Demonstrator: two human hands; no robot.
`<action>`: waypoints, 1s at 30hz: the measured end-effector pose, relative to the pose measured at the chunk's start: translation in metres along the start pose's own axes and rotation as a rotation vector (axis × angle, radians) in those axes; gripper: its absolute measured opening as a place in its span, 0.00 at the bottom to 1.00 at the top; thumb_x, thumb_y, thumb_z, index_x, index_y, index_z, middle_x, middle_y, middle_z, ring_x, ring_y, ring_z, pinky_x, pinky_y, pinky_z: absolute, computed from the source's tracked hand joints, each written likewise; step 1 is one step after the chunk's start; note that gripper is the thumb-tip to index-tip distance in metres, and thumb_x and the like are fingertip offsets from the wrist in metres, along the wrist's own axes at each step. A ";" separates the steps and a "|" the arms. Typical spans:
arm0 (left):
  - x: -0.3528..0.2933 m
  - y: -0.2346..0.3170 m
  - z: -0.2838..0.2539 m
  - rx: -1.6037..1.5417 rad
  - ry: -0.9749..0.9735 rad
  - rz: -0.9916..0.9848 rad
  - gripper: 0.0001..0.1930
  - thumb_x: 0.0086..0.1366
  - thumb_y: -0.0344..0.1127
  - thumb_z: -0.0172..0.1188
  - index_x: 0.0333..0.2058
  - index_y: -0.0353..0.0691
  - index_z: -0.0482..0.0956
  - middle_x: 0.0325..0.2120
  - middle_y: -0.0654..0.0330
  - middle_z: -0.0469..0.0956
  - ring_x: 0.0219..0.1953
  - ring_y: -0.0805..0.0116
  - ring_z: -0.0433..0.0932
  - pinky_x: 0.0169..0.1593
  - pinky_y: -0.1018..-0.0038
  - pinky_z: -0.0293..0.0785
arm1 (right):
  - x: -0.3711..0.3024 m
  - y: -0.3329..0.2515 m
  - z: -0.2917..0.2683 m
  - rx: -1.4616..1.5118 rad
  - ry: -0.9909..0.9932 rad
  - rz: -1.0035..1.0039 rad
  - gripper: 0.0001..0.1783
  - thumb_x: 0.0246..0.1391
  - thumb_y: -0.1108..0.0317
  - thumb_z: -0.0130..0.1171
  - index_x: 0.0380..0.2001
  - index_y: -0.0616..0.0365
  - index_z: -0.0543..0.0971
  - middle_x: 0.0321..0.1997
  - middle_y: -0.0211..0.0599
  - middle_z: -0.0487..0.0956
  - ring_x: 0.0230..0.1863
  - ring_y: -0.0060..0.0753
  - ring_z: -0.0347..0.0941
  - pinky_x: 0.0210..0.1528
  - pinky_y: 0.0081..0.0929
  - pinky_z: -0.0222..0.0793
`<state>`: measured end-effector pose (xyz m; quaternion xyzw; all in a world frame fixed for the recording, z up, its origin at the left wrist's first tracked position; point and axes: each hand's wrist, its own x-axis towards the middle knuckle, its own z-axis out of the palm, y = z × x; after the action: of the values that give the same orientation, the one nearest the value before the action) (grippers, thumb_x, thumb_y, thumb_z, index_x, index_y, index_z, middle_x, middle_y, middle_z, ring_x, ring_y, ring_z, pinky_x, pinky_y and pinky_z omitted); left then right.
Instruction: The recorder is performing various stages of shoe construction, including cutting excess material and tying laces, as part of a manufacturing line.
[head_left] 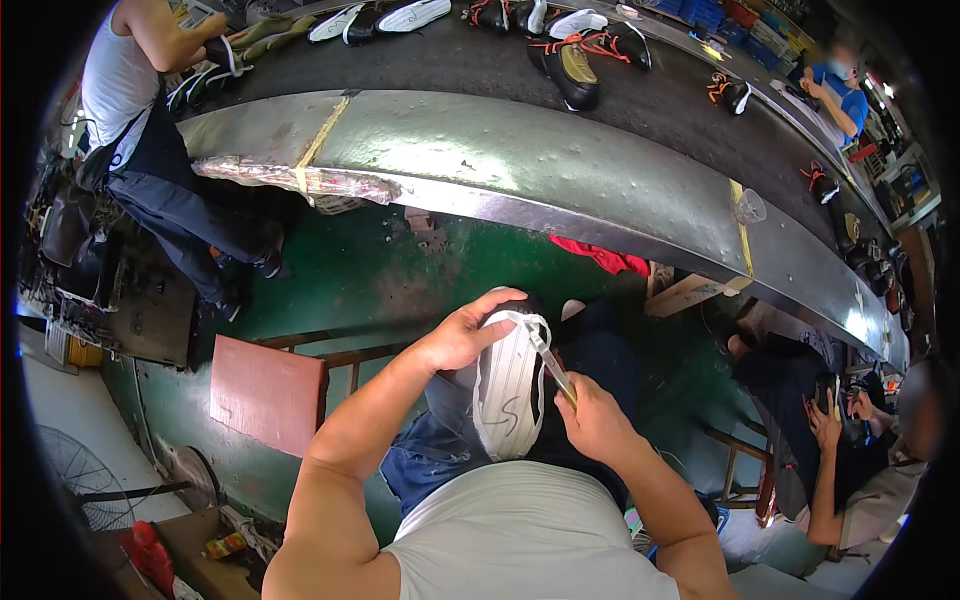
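Note:
A shoe rests sole-up over my lap, its white sole side marked with a dark handwritten stroke. At its far end, my left hand is closed around the dark toe and white edge. In my right hand is a slim metal hand tool with a yellowish part at the grip. Its tip touches the white rim near the far end of the shoe; the exact kind of tool is unclear. My right fingers wrap round the handle.
Ahead runs a long conveyor with a metal side panel, carrying several shoes. A reddish-brown stool stands at my left, near a fan. One co-worker stands far left; another sits at right.

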<state>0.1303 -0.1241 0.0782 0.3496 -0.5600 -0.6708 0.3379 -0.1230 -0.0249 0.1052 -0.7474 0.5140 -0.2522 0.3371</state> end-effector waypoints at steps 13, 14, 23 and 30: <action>0.027 -0.014 0.007 -0.089 0.179 -0.080 0.20 0.69 0.34 0.59 0.58 0.37 0.73 0.49 0.60 0.75 0.50 0.74 0.74 0.55 0.75 0.71 | 0.037 -0.033 -0.055 0.418 -0.110 0.214 0.15 0.67 0.61 0.51 0.40 0.66 0.74 0.27 0.45 0.79 0.29 0.44 0.78 0.37 0.37 0.74; 0.026 -0.014 0.006 -0.089 0.181 -0.082 0.20 0.69 0.34 0.59 0.58 0.37 0.73 0.49 0.60 0.75 0.50 0.74 0.74 0.55 0.75 0.71 | 0.045 -0.030 -0.049 0.421 -0.112 0.215 0.15 0.67 0.61 0.51 0.40 0.66 0.74 0.27 0.45 0.79 0.29 0.44 0.78 0.37 0.37 0.74; -0.037 -0.023 0.036 0.518 0.339 -0.295 0.22 0.72 0.47 0.50 0.45 0.28 0.75 0.38 0.29 0.78 0.46 0.32 0.77 0.50 0.53 0.73 | 0.024 0.025 -0.006 0.249 0.039 0.268 0.29 0.49 0.52 0.72 0.43 0.64 0.74 0.32 0.42 0.81 0.34 0.36 0.81 0.39 0.32 0.75; -0.040 -0.019 0.068 0.524 0.425 -0.364 0.14 0.65 0.36 0.50 0.36 0.27 0.77 0.28 0.34 0.77 0.36 0.40 0.81 0.41 0.57 0.75 | -0.008 0.050 0.030 0.546 -0.012 0.463 0.17 0.54 0.66 0.64 0.41 0.66 0.73 0.28 0.40 0.80 0.27 0.30 0.79 0.30 0.29 0.75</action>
<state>0.0927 -0.0523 0.0721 0.6492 -0.5588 -0.4665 0.2208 -0.1341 -0.0221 0.0480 -0.4948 0.5815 -0.2929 0.5756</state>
